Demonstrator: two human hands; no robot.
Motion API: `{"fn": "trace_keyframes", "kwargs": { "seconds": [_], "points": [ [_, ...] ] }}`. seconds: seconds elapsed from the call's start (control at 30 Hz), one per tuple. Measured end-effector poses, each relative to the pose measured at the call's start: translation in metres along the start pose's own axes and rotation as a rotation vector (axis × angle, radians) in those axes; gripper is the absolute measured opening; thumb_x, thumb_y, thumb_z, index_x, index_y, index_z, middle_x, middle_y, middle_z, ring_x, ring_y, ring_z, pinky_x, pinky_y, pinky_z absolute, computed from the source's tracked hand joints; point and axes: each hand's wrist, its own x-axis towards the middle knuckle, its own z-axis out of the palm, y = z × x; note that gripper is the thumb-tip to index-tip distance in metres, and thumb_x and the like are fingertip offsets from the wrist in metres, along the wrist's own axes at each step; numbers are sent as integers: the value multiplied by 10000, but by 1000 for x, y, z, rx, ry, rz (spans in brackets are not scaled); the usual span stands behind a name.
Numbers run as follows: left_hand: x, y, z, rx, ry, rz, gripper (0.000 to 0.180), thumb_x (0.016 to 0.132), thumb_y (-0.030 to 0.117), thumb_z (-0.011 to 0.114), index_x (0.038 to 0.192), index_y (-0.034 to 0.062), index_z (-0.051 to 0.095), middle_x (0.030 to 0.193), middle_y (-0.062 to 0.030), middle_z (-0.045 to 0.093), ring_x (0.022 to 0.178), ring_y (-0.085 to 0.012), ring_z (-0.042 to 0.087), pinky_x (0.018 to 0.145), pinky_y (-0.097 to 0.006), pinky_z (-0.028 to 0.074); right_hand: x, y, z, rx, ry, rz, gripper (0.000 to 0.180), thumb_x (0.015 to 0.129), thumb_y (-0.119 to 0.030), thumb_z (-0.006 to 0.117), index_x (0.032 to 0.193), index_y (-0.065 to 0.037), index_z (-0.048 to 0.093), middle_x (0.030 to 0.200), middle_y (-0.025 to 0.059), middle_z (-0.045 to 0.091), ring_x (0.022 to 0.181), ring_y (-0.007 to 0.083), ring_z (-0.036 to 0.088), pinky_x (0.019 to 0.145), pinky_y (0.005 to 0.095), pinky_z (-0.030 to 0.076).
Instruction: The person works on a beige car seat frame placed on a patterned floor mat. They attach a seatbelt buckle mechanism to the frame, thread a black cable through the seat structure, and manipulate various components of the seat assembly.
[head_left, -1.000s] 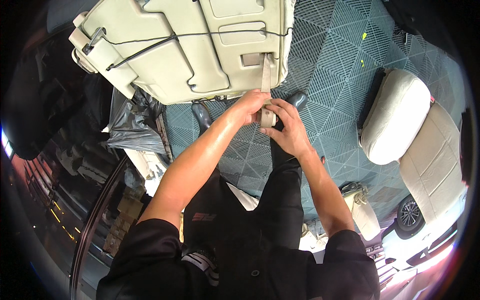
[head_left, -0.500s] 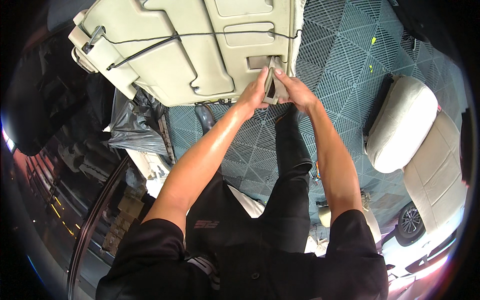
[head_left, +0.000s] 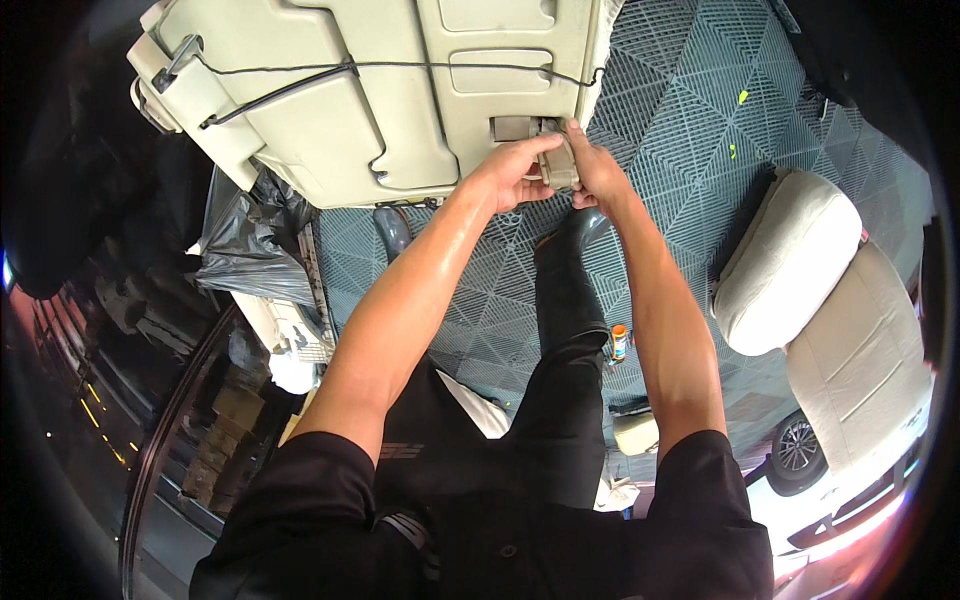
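Note:
A large cream panel that looks like the back of a car seat lies in front of me. A black cord runs across it and hooks at its right edge. By a rectangular recess at the panel's lower right corner, both my hands grip a small beige plastic trim piece. My left hand pinches its left side, with the thumb on top and the fingers curled below. My right hand closes on its right side, thumb upward. Whether the piece is still joined to the panel is hidden by my fingers.
Grey ribbed floor tiles lie under my boots. To the right are a pale seat cushion and a beige upholstered seat part. A small orange-capped bottle stands near my right arm. On the left is a black plastic bag.
The trim piece has turned between my hands, showing a broader face. My left fingers have opened out beneath it, and the right thumb has shifted up. The view has moved slightly.

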Motion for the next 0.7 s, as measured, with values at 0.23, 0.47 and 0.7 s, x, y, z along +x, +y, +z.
{"fn": "trace_keyframes", "kwargs": {
  "seconds": [0.23, 0.47, 0.7],
  "points": [
    [14, 0, 2, -441, -126, 4, 291, 924, 316, 650, 969, 30, 622, 756, -68, 644, 504, -138, 611, 415, -200, 548, -16, 7, -18, -469, 48, -809, 591, 780, -61, 696, 1343, -144, 538, 1308, 166, 525, 1179, 304, 557, 970, 374, 476],
    [13, -18, -6, -480, -248, 13, 329, 970, 409, 548, 1036, 95, 622, 861, -19, 629, 666, -157, 577, 567, -264, 492, -18, -22, -26, -706, -43, -844, 613, 727, -119, 773, 1308, -137, 579, 1318, 92, 541, 1183, 291, 565, 1004, 376, 471],
    [4, -25, -15, -482, -374, 44, 350, 932, 403, 478, 1044, 106, 623, 837, -23, 629, 646, -188, 565, 589, -336, 462, -33, -43, -15, -762, -167, -730, 616, 710, -102, 763, 1296, -129, 573, 1296, 87, 551, 1113, 305, 599, 967, 387, 495]
  ]
}}
